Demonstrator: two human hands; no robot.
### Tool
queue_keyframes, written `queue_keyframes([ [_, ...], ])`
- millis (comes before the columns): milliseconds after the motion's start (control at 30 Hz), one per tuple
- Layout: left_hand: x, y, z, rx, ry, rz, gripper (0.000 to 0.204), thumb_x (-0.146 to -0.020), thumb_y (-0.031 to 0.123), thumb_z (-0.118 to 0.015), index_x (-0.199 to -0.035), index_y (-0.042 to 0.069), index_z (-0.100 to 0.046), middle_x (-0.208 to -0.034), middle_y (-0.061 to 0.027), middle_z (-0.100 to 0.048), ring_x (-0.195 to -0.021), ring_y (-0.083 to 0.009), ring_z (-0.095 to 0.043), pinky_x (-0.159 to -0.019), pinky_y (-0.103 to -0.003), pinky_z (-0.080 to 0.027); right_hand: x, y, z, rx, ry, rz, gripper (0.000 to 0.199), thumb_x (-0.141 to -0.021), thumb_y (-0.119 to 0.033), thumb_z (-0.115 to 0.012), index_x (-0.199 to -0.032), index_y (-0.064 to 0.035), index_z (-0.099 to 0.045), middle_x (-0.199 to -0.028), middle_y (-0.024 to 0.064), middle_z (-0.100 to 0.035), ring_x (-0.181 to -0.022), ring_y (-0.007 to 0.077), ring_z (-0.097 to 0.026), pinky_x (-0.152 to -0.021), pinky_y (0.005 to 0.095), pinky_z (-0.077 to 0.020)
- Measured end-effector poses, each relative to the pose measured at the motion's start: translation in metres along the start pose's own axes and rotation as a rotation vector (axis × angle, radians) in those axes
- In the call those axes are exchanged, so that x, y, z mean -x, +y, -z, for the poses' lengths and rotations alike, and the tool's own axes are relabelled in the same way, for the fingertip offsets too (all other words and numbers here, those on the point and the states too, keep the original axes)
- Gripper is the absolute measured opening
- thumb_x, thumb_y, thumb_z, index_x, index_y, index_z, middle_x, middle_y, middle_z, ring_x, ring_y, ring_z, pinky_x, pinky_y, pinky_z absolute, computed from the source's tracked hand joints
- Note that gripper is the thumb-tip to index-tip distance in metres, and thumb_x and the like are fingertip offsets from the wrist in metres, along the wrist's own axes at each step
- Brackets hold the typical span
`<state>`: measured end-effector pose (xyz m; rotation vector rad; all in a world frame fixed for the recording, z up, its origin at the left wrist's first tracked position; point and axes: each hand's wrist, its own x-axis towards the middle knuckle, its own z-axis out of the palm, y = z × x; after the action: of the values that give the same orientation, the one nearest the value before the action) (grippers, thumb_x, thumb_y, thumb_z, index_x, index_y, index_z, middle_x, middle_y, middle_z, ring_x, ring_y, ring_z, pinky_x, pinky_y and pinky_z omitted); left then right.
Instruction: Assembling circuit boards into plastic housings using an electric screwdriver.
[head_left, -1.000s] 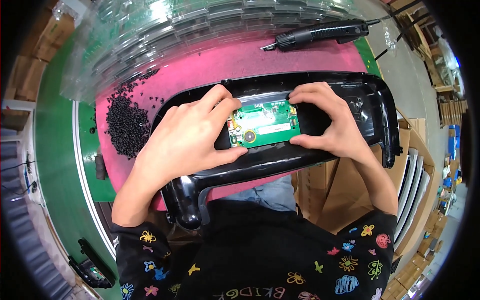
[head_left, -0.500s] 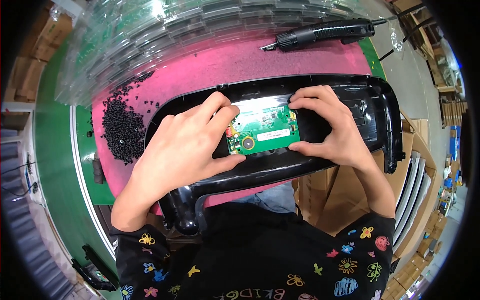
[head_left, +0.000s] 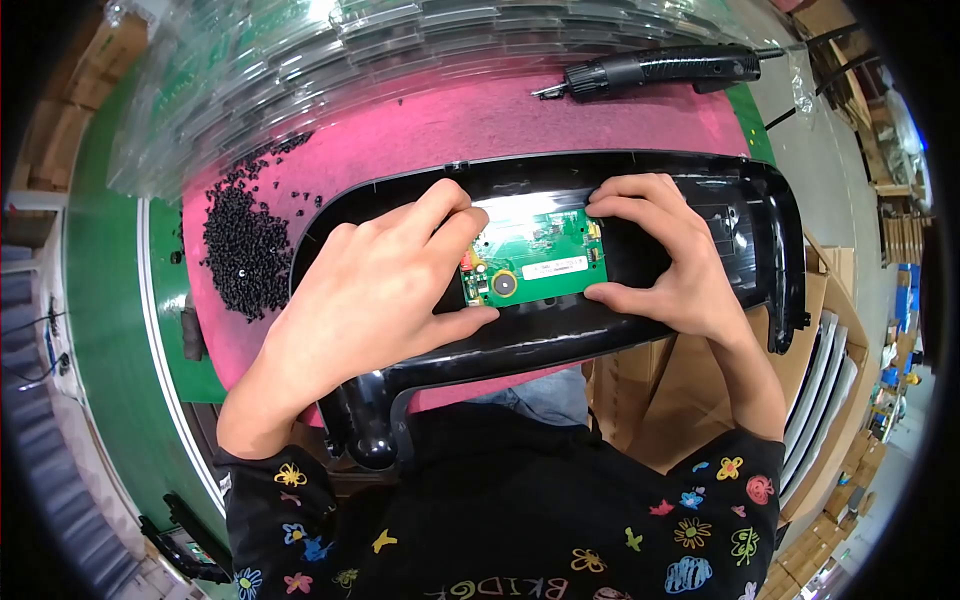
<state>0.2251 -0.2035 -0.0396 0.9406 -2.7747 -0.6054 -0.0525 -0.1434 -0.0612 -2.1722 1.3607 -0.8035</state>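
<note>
Green circuit board (head_left: 545,245), in or just above a black plastic shell (head_left: 540,328); left hand (head_left: 385,270) pinching the board's left end, right hand (head_left: 680,250) its right. Pink tabletop (head_left: 480,120): small black parts (head_left: 243,250), heaped left; power screwdriver (head_left: 665,72), far side.

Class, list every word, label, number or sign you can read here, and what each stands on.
Black top: coloured lettering low on the front; I won't copy it out.
White label on the green circuit board: print too small to read.
Bare face of the board, upper right: tiny white print, unreadable.
</note>
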Motion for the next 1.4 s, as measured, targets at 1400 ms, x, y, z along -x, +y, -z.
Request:
queue_keyframes([
  [1400, 0.019, -0.098, 0.022, 0.019, 0.223, 0.247, 0.012, -0.069, -0.004, -0.069, -0.08, -0.004, -0.065, -0.077, -0.021, -0.067, -0.081, -0.0392, -0.066, -0.074, -0.045, -0.053, -0.075, 0.065, 0.08, 0.146, 0.745, -0.45, 0.063, -0.091, -0.029, -0.073, -0.134, 0.0001, -0.036, -0.108, 0.0111, -0.056, -0.091, 0.0128, -0.057, -0.08, 0.0266, -0.0478],
])
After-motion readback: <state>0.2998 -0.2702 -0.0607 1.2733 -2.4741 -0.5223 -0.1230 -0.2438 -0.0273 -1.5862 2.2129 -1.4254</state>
